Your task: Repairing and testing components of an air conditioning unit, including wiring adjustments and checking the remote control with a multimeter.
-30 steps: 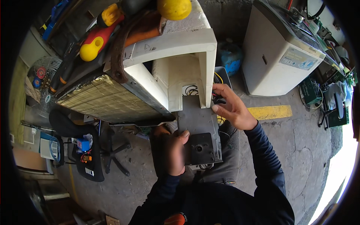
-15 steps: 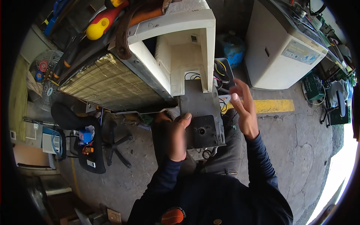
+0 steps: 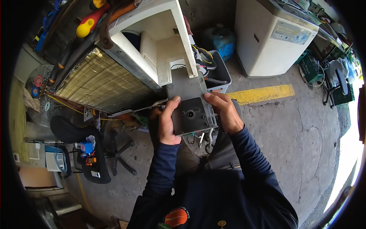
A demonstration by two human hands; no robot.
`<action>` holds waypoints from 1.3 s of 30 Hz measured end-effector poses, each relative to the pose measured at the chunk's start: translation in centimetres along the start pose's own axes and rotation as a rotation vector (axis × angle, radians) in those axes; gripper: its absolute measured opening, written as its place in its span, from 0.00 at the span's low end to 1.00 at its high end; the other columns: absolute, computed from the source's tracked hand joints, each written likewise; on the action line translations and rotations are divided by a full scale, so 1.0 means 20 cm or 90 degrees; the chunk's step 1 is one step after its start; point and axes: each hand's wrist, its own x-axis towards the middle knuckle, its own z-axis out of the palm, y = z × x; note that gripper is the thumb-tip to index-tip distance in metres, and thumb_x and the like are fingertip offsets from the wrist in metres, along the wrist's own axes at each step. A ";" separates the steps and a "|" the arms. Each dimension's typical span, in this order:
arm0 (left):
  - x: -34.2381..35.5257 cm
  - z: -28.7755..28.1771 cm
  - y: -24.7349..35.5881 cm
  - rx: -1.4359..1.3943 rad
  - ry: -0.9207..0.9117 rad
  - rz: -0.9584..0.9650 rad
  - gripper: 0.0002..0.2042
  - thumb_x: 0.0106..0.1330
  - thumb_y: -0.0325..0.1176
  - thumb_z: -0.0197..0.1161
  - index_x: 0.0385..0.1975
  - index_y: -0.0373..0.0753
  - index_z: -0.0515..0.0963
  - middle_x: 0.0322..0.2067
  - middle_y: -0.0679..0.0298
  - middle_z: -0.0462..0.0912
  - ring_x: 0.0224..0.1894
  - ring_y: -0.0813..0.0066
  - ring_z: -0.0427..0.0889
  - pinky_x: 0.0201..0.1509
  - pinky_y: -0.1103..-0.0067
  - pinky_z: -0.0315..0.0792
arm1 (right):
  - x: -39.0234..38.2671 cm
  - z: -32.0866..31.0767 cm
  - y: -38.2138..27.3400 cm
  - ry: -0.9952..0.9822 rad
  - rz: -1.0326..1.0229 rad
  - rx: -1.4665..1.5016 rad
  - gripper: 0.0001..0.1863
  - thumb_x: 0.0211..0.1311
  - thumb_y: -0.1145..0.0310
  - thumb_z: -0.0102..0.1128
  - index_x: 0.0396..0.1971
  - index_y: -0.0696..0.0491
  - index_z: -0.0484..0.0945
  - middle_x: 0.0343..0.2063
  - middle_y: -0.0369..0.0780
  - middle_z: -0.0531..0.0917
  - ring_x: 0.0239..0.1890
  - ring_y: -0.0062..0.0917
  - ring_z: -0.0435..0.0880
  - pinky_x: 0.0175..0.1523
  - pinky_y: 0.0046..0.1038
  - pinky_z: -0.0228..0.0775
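A grey metal box [image 3: 186,86] with a black square plate [image 3: 192,121] on its face juts toward me from a white housing [image 3: 162,45]. My left hand [image 3: 167,124] is closed round the box's left edge, thumb on top. My right hand [image 3: 225,112] grips the right edge, its thumb over the rim and its other fingers mostly hidden. Left of the housing is a finned coil [image 3: 108,82] in a metal frame. Wires [image 3: 201,53] show behind the box, and a thin pipe [image 3: 210,137] shows below it.
A red-and-yellow screwdriver [image 3: 89,23] lies atop the unit beside a brown leather strap [image 3: 105,36]. A grey bin [image 3: 225,74] stands behind my right hand, and a white washing machine [image 3: 268,45] farther back. At left are a black office chair [image 3: 70,131] and a fan [image 3: 45,105].
My right hand has come down from the air onto the box's right edge. My left hand stays on its left side. The view has shifted, so the unit now sits farther left.
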 end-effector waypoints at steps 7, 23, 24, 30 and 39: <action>0.07 0.05 0.03 -0.049 -0.016 0.015 0.14 0.72 0.38 0.68 0.50 0.36 0.86 0.48 0.65 0.88 0.49 0.78 0.83 0.56 0.82 0.73 | 0.15 0.02 -0.02 0.043 -0.039 0.016 0.26 0.76 0.49 0.60 0.27 0.57 0.82 0.22 0.32 0.74 0.26 0.17 0.68 0.33 0.21 0.54; -0.17 0.02 0.01 0.056 -0.045 -0.054 0.22 0.76 0.49 0.60 0.59 0.39 0.81 0.48 0.60 0.89 0.40 0.67 0.89 0.39 0.72 0.84 | -0.03 0.02 -0.08 0.064 -0.052 -0.090 0.25 0.74 0.50 0.66 0.34 0.61 0.82 0.24 0.34 0.76 0.28 0.17 0.70 0.35 0.21 0.60; -0.17 0.00 0.01 0.063 -0.036 -0.042 0.22 0.76 0.49 0.61 0.58 0.39 0.81 0.47 0.59 0.89 0.38 0.67 0.89 0.37 0.72 0.84 | -0.05 0.02 -0.06 0.043 -0.049 -0.091 0.24 0.74 0.50 0.66 0.35 0.61 0.82 0.25 0.35 0.76 0.28 0.17 0.70 0.35 0.21 0.60; -0.04 -0.04 -0.02 0.101 -0.012 -0.005 0.23 0.76 0.51 0.59 0.58 0.40 0.80 0.47 0.56 0.89 0.35 0.63 0.89 0.33 0.72 0.85 | -0.01 0.02 -0.02 0.016 -0.059 -0.074 0.24 0.74 0.51 0.66 0.37 0.61 0.80 0.27 0.36 0.78 0.30 0.18 0.72 0.36 0.21 0.62; 0.07 -0.11 0.05 0.029 -0.083 -0.031 0.23 0.78 0.50 0.59 0.57 0.35 0.79 0.48 0.54 0.88 0.36 0.63 0.89 0.37 0.72 0.83 | 0.08 0.13 0.00 0.112 -0.065 0.018 0.22 0.71 0.56 0.70 0.44 0.63 0.78 0.32 0.39 0.82 0.34 0.20 0.77 0.40 0.21 0.67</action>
